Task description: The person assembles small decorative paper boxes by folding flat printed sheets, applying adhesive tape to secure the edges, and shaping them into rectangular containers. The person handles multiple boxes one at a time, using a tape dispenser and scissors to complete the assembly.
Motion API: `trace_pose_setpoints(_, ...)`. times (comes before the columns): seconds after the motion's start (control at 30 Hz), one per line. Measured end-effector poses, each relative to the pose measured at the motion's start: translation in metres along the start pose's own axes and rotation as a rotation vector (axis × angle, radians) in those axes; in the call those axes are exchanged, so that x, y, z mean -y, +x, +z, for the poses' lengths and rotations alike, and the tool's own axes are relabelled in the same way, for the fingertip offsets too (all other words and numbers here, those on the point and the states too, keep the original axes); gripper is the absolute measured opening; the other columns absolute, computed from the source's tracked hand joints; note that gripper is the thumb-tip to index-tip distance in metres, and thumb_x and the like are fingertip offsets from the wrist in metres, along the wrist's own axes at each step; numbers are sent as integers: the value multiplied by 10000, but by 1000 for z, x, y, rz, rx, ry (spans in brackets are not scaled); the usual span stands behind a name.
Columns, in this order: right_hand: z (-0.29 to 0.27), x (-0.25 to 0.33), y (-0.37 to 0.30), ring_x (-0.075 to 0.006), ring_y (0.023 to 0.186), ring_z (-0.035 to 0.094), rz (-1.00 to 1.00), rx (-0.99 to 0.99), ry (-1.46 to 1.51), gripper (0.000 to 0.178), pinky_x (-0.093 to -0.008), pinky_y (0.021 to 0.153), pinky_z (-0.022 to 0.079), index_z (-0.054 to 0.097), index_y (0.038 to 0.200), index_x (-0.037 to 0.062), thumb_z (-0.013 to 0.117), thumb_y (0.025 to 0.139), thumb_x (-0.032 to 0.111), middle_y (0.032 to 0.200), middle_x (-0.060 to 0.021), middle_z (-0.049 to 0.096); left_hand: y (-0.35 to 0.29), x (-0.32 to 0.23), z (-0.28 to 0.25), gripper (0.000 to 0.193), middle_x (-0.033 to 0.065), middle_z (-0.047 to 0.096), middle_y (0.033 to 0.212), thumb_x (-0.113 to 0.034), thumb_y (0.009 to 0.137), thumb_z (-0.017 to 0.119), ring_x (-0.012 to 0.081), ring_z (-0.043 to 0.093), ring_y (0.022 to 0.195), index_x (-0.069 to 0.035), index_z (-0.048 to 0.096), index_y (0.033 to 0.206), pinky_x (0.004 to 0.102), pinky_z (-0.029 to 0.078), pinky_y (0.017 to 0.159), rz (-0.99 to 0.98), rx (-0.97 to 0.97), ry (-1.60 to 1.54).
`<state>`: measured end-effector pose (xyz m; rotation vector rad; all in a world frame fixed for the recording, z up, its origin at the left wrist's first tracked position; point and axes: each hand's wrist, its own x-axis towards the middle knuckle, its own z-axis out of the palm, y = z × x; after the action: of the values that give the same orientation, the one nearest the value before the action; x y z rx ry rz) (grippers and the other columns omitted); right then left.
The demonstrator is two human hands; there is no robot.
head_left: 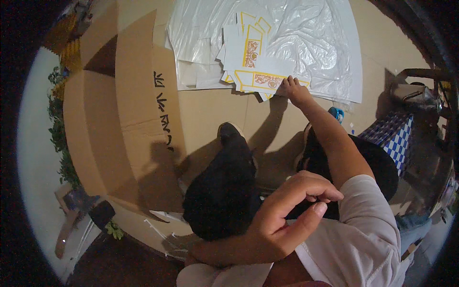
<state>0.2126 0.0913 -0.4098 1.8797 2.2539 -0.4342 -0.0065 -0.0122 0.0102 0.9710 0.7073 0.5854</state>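
My right hand (295,92) reaches forward to a flat white paper cutout (248,81) with a yellow border and an orange-brown print, its fingers closed on the right part of the near edge. Behind it lies a loose pile of similar paper cutouts (234,52), overlapping at different angles. They rest on a large white sheet (355,71) partly covered by crinkled clear plastic film (311,28). Close to my body, my left hand (291,210) is raised over my lap. Its fingers curl toward the thumb, and whatever may be between them cannot be made out.
A big open cardboard box (138,110) with dark handwritten marks stands at the left, beside green leaves (57,134). To the right are a metal kettle (417,95) and a blue-and-white checked cloth (394,138). A small blue object (336,114) lies near my right forearm.
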Motion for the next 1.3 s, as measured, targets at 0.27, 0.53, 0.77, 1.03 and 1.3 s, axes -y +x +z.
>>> trace_pose_setpoints(0.27,11,2,-15,-312,1140,513,-50,-178,-200,494,-394,661,580,425,1230,-38,590,799,138,1278,-191,462,-3,-1,-2,204,116,558,1052,-17,916,467,182,527,1004,8,566,1093,308,389,909,24,20,-22)
trace_pose_setpoints(0.53,0,-8,-13,-293,881,633,-232,16,-135,294,-412,570,538,499,1110,-44,481,875,133,997,-173,608,-5,6,0,193,123,549,1047,-63,944,460,184,535,1029,24,550,1091,327,401,945,-1,3,-157)
trace_pose_setpoints(0.77,-42,-19,-17,-270,672,649,-300,-263,-195,97,-410,552,506,551,926,81,503,879,151,757,-74,632,-6,2,10,186,83,588,1022,-108,955,478,140,562,974,16,558,1067,303,421,926,-38,-120,-233)
trace_pose_setpoints(1.03,-209,-8,-18,-283,599,630,-255,-656,-28,137,-410,516,502,511,796,93,603,837,186,662,-95,607,8,17,12,296,101,608,1124,-130,903,526,173,570,1044,-6,518,1172,305,410,924,197,-291,-257)
trace_pose_setpoints(1.3,-353,57,-134,-210,744,654,-648,-912,-50,206,-342,625,522,637,962,134,699,784,216,883,-35,672,42,1,-3,802,169,458,1312,-275,869,652,293,425,1262,-41,139,1439,414,314,1093,383,-659,-516)
